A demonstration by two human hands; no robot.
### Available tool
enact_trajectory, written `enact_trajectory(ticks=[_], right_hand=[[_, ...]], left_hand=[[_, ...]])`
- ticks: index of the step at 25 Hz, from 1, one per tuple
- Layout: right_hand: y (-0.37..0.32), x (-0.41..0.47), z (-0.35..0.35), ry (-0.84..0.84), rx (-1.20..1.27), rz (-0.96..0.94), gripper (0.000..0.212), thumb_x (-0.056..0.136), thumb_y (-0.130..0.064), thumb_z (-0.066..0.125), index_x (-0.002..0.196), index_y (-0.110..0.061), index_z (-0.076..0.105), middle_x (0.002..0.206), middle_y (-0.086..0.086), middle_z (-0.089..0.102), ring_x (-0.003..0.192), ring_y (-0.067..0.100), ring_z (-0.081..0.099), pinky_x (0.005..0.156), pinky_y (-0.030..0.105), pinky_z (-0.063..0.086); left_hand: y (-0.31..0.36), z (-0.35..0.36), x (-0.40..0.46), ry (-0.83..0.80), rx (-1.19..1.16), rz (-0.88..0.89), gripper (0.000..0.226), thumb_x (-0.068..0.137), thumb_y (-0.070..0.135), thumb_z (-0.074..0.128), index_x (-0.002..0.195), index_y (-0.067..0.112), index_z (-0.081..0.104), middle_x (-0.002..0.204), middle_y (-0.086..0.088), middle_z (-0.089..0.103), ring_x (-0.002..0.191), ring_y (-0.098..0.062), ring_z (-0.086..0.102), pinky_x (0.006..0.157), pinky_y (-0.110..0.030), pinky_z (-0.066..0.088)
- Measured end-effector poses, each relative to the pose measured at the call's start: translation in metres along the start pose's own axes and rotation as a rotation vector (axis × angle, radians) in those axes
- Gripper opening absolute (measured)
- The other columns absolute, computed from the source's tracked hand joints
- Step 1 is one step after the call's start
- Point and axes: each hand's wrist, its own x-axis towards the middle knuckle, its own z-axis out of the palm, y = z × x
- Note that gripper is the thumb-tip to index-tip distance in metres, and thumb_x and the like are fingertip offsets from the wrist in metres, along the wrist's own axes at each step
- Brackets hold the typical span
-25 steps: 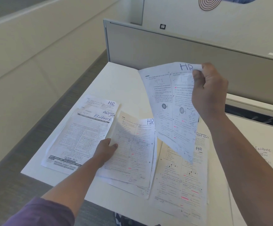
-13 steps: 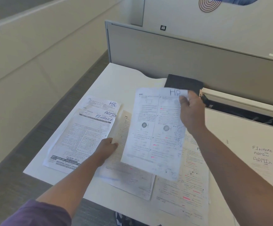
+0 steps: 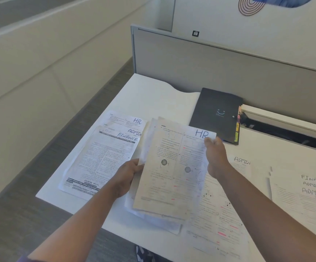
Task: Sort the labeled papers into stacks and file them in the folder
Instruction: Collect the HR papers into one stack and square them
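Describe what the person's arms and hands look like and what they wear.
Both forearms are bare, with no watch, ring, bracelet or glove showing on the left hand or the right hand. A sliver of purple sleeve shows at the bottom left corner, on the left upper arm. No sleeve is in view on the right arm.

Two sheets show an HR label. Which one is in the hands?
The centre HR sheet: the right hand pinches its labelled top corner and the left hand holds its left edge. The other HR sheet lies untouched at the far left, under the ADMIN and FINANCE sheets.
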Motion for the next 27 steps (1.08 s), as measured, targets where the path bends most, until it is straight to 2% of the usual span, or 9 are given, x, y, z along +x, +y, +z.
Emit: enact_trajectory(ticks=[2,6,10,12,14,18,20,24,27], right_hand=[[0.005,0.002,0.001,-0.03,-0.006,0.03,0.009,0.107,-0.025,0.047,0.104,-0.023,0.055,0.11,-0.002,0.067,0.095,0.017,0.062,0.076,0.034,0.048],[0.008,0.0,0.004,0.023,0.002,-0.057,0.013,0.104,-0.016,0.054,0.114,-0.024,0.056,0.117,0.004,0.07,0.098,0.018,0.068,0.083,0.038,0.057],[0.0,-0.011,0.004,-0.095,0.181,-0.176,0.029,0.1,-0.015,0.066,0.123,-0.023,0.051,0.111,0.01,0.075,0.096,0.023,0.075,0.08,0.041,0.062],[-0.002,-0.015,-0.001,-0.329,0.248,-0.179,0.041,0.098,-0.012,0.07,0.135,-0.01,0.053,0.121,0.011,0.075,0.108,0.031,0.073,0.088,0.048,0.061],[0.001,-0.02,-0.003,-0.468,0.124,-0.17,0.034,0.097,-0.007,0.067,0.13,-0.01,0.064,0.125,0.008,0.074,0.114,0.033,0.071,0.092,0.05,0.059],[0.01,-0.027,-0.003,-0.417,0.058,-0.244,0.03,0.093,0.003,0.068,0.115,-0.016,0.075,0.115,0.004,0.078,0.106,0.025,0.074,0.085,0.039,0.061],[0.02,-0.032,-0.003,-0.434,0.005,-0.29,0.029,0.093,0.004,0.069,0.114,-0.015,0.075,0.11,0.004,0.079,0.1,0.021,0.076,0.081,0.035,0.061],[0.046,-0.042,-0.001,-0.437,-0.115,-0.263,0.039,0.093,0.004,0.067,0.115,-0.027,0.069,0.11,-0.002,0.077,0.105,0.018,0.071,0.093,0.037,0.06],[0.045,-0.04,0.003,-0.46,-0.124,-0.319,0.04,0.094,0.002,0.066,0.116,-0.03,0.067,0.107,-0.008,0.075,0.104,0.011,0.07,0.087,0.028,0.061]], left_hand=[[0.002,0.001,-0.002,0.001,0.015,0.006,0.041,0.087,0.028,0.068,0.116,0.0,0.072,0.116,-0.023,0.076,0.101,-0.038,0.077,0.082,-0.046,0.063],[0.008,0.001,-0.009,-0.049,0.01,0.007,0.049,0.105,0.058,0.046,0.123,0.024,0.077,0.121,-0.01,0.078,0.109,-0.031,0.076,0.09,-0.049,0.063],[0.017,0.01,-0.006,0.043,0.087,0.112,0.027,0.103,0.023,0.066,0.127,0.01,0.068,0.116,-0.012,0.079,0.107,-0.036,0.076,0.096,-0.06,0.059],[0.022,0.013,-0.006,0.089,0.076,0.178,0.021,0.104,0.017,0.063,0.124,0.012,0.07,0.114,-0.01,0.079,0.108,-0.035,0.075,0.09,-0.052,0.063],[0.029,0.015,-0.008,0.119,0.059,0.261,0.018,0.105,0.018,0.062,0.119,0.019,0.074,0.113,-0.006,0.08,0.105,-0.03,0.077,0.081,-0.041,0.065],[0.035,0.019,-0.01,0.296,0.144,0.468,0.032,0.094,0.016,0.062,0.101,0.044,0.077,0.103,0.008,0.08,0.094,-0.009,0.074,0.074,-0.022,0.061],[0.028,0.019,-0.007,0.357,0.116,0.501,0.03,0.087,0.015,0.058,0.093,0.037,0.077,0.093,0.003,0.077,0.087,-0.009,0.071,0.073,-0.026,0.059],[0.006,0.021,-0.006,0.346,0.069,0.435,0.018,0.082,0.016,0.054,0.09,0.014,0.07,0.087,-0.011,0.069,0.085,-0.019,0.064,0.079,-0.044,0.054],[0.011,0.018,-0.005,0.332,0.096,0.48,0.023,0.085,0.019,0.055,0.094,0.029,0.074,0.097,-0.007,0.074,0.093,-0.022,0.069,0.083,-0.043,0.059]])
